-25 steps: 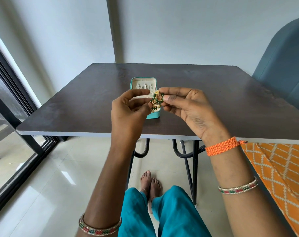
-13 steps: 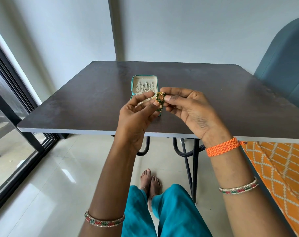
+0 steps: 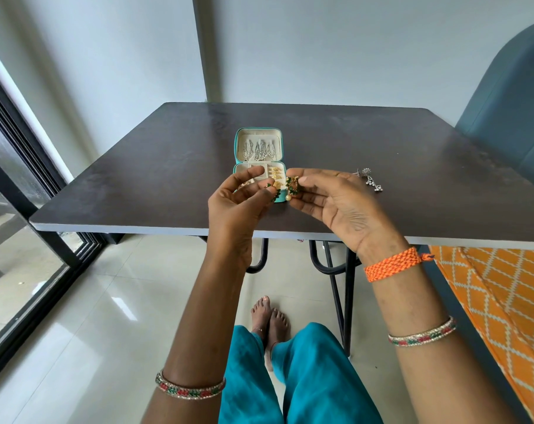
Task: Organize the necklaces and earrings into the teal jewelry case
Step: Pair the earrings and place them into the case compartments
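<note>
The teal jewelry case (image 3: 237,148) lies open on the dark table (image 3: 412,179). Silver necklaces (image 3: 259,149) hang in its lid, and gold earrings (image 3: 275,172) sit in its cream base. My right hand (image 3: 336,206) pinches a green-and-gold earring (image 3: 292,186) with a pearl drop, just in front of the case. My left hand (image 3: 239,203) pinches a second green-and-gold piece (image 3: 274,188) beside it. A pair of silver drop earrings (image 3: 370,179) lies loose on the table to the right of my right hand.
A teal chair (image 3: 510,117) stands at the table's right side. Orange patterned fabric (image 3: 498,301) hangs at the lower right. A glass sliding door (image 3: 21,255) runs along the left. My legs and feet are under the table's front edge.
My hands have drawn slightly apart, splitting the green-and-gold jewelry into one piece per hand. The silver drop earrings on the table have come into sight behind my right hand.
</note>
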